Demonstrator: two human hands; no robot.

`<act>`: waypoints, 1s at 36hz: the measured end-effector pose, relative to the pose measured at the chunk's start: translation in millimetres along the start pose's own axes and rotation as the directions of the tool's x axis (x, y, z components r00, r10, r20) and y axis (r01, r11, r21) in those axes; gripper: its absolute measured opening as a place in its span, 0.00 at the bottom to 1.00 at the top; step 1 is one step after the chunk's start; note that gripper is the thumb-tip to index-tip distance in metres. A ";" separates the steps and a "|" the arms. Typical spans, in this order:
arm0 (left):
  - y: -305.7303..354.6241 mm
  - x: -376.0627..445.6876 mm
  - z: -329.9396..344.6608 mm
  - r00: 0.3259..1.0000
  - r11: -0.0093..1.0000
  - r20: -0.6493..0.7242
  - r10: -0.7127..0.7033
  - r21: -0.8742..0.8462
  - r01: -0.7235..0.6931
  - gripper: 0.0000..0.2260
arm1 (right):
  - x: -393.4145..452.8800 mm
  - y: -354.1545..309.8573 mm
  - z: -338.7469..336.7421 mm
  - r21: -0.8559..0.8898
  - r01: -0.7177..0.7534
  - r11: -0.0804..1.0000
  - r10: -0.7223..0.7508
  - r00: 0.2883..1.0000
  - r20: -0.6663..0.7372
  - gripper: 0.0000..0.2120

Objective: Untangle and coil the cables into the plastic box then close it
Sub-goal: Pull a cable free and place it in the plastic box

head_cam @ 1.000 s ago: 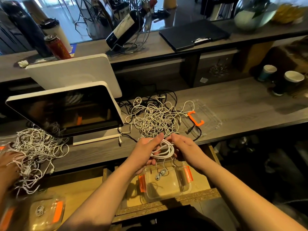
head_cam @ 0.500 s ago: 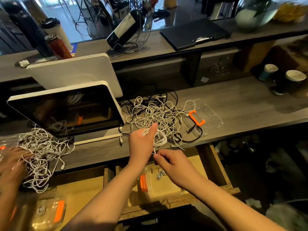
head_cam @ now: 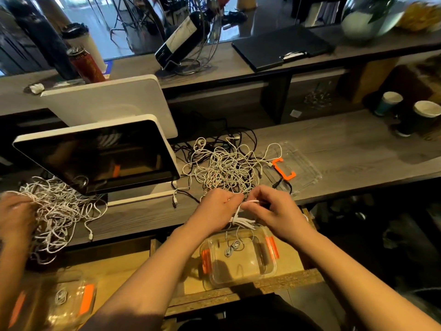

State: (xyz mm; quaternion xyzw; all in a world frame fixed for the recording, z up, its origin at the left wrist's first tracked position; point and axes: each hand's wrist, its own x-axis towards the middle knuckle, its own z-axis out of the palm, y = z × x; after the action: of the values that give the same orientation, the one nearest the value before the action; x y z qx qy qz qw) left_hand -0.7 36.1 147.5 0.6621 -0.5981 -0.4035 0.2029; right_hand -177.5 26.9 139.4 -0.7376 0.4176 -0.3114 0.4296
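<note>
Hands: left hand [head_cam: 216, 209] and right hand [head_cam: 274, 211] meet at the near edge of the counter [head_cam: 346, 149], above the box [head_cam: 238, 259]; fingers of both are curled round a small coil [head_cam: 241, 219] of white cable
Left hand: grips the coil from the left, knuckles up; thumb hidden
Right hand: pinches a white strand at the top of the coil, fingertips pointing left toward the left hand
Coil: several loops bunched together, hanging just above the box's far rim; a strand runs up from it into the tangle
Tangle: [head_cam: 226, 168] white cables mixed with some black ones, on the counter just beyond the hands, between the monitor [head_cam: 95, 156] and the lid [head_cam: 298, 163]
Box: clear plastic, orange clasps at both ends, open, on a lower wooden shelf [head_cam: 133, 266] below the counter edge; one small coiled white cable lies inside
Lid: clear, orange handle, flat on the counter right of the tangle; a few cable ends lie over its left edge
Far left: another person's hand [head_cam: 14, 218], blurred, at a second pile [head_cam: 59, 211] of white cables; a second box [head_cam: 59, 299] with orange clasps sits below it
</note>
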 end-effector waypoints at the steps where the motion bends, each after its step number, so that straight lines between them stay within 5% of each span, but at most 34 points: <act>1: 1.6 -1.5 -1.4 1.000 1.000 0.020 -0.014 -0.014 0.014 0.21 | 1.1 1.8 -1.4 0.002 0.004 1.000 -0.004 1.000 -0.026 0.05; 5: 3.9 -6.1 -4.3 0.992 0.979 0.081 -0.096 -0.171 0.108 0.17 | 8.2 14.5 -9.9 0.064 -0.024 0.998 0.034 0.987 -0.154 0.05; 12: 8.5 -13.4 -0.4 0.984 0.947 0.171 -0.049 -0.306 0.100 0.18 | 4.6 26.9 3.2 0.195 -0.112 0.974 0.127 0.990 -0.063 0.06; 23: -2.7 -2.8 5.8 0.942 0.810 -0.237 -0.238 -0.584 0.058 0.13 | -17.3 14.3 42.5 0.065 -0.183 0.981 0.175 0.978 0.112 0.14; 29: -1.7 -7.5 3.9 0.872 0.919 -0.467 -0.144 -0.390 -0.057 0.22 | -21.4 -6.7 50.0 -0.144 -0.030 0.989 0.058 0.980 0.192 0.14; 36: -12.9 -1.5 0.6 0.911 1.000 -0.412 -0.019 -0.019 0.012 0.23 | -8.7 -23.9 40.3 -0.314 0.123 0.941 -0.051 0.972 0.228 0.10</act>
State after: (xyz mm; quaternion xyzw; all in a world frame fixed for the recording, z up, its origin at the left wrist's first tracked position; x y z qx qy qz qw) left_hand 7.0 40.3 137.9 0.7353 -0.5332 -0.2612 0.3269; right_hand -140.1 56.4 142.3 -0.8458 0.3808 -0.1747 0.3304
